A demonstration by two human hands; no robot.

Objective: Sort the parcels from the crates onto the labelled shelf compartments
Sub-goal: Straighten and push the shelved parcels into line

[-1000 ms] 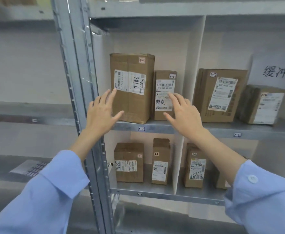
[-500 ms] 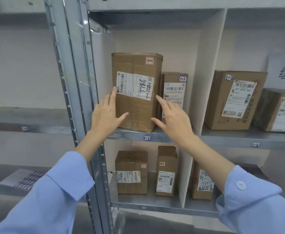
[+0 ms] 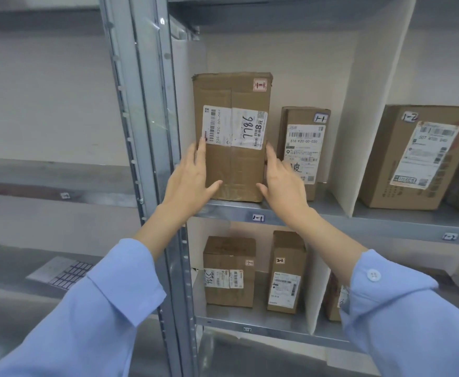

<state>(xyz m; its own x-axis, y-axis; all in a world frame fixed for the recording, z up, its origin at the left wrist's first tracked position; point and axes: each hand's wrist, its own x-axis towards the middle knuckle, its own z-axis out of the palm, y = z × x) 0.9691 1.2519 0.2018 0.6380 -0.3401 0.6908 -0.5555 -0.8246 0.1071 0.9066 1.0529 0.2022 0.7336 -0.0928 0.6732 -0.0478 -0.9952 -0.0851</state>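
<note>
Centre frame, the left hand [image 3: 189, 178] and right hand [image 3: 284, 183], fingers straight, press flat against opposite sides of the tall brown cardboard parcel [image 3: 232, 131] marked 7786. It stands upright on the grey metal shelf [image 3: 331, 213] above the 1-1 tag [image 3: 258, 218], left of a white divider panel [image 3: 359, 118].

Tall parcel [image 3: 232, 137] stands upright on the upper shelf [image 3: 359, 221], in the bay above the 1-1 tag [image 3: 258, 218]. Left hand [image 3: 187, 180] lies against its left side, right hand [image 3: 285, 180] against its right. Second parcel [image 3: 303, 148] sits just right of it, set further back. Divider [image 3: 359, 126] comes next, with the 1-2 parcel [image 3: 419, 159] beyond it. On the lower shelf [image 3: 250, 317], two parcels [image 3: 229, 270] stand side by side. A third [image 3: 331, 297] is past the lower divider [image 3: 315, 295], partly behind the right sleeve [image 3: 400, 308]. Post [image 3: 155, 131] is left of the bays.
</note>
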